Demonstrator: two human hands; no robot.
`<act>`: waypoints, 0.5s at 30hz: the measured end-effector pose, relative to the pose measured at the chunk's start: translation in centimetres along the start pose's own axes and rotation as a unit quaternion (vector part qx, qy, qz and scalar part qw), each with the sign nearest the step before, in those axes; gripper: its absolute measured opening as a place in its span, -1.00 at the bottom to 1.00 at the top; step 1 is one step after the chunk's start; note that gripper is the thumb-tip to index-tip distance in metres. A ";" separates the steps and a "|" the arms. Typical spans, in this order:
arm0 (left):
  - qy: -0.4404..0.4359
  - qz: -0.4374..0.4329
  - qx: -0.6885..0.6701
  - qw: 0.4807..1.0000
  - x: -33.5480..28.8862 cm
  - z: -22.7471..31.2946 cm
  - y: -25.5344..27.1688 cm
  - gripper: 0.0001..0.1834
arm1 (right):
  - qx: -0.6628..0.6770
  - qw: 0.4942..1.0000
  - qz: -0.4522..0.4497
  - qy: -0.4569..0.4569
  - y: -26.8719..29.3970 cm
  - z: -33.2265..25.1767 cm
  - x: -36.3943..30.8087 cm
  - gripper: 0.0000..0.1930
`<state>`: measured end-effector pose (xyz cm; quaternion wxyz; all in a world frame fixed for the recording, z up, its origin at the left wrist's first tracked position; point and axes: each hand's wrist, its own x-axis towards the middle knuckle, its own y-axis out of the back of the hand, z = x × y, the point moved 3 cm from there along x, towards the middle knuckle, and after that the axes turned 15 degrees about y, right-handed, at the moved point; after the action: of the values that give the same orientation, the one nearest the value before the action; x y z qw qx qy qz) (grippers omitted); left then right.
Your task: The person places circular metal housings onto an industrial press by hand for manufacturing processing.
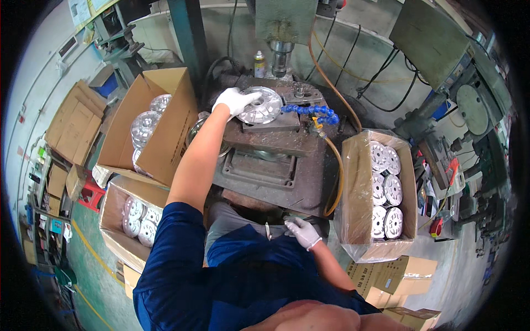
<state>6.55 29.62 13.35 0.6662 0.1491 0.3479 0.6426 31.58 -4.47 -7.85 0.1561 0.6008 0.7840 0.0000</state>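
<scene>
My left hand [234, 102], in a white glove, is stretched forward and grips a round silver metal disc [260, 108] by its left edge, thumb on the upper face. The disc has a centre hole and lies over a metal block [270, 123] on the machine's bed. Behind and above it hangs the machine's steel spindle [280, 58]. A blue segmented hose [312, 112] reaches toward the disc's right edge. My right hand [303, 233], also gloved, rests by my lap with its fingers loosely apart and nothing in them.
Cardboard boxes with similar metal discs stand at left [165, 124], lower left [118, 243] and right [349, 193]. A yellow spray can [259, 64] stands behind the disc. A brown hose [338, 165] curves along the bed's right side. Closed cartons [414, 276] sit at lower right.
</scene>
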 end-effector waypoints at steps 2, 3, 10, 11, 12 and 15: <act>-0.023 0.001 -0.018 1.000 0.1 0.4 -0.1 -0.16 | -0.003 0.999 -0.022 0.049 -0.6 -1.4 -0.2 -0.45; -0.025 0.011 -0.021 0.999 0.0 0.4 -0.2 -0.21 | 0.135 0.990 -0.031 -0.029 -1.2 -1.3 -0.3 -0.52; -0.007 0.059 -0.008 0.998 0.5 -0.6 -0.5 -0.25 | 0.574 0.787 -0.191 -0.119 -5.5 5.7 0.6 -0.51; -0.005 0.059 -0.008 0.998 0.5 -0.6 -0.5 -0.25 | 0.571 0.788 -0.193 -0.126 -5.9 6.5 0.9 -0.53; -0.012 0.056 -0.010 0.998 0.6 -0.4 -0.5 -0.25 | 0.570 0.788 -0.194 -0.129 -5.9 7.3 1.1 -0.53; -0.009 0.048 -0.022 0.999 1.0 -0.6 -0.4 -0.26 | 0.526 0.827 -0.111 -0.167 -5.2 6.2 1.9 -0.58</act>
<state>6.38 30.38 12.37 0.6411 0.1568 0.3198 0.6798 27.76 -5.27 -15.24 -0.0555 0.4918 0.6886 -0.5300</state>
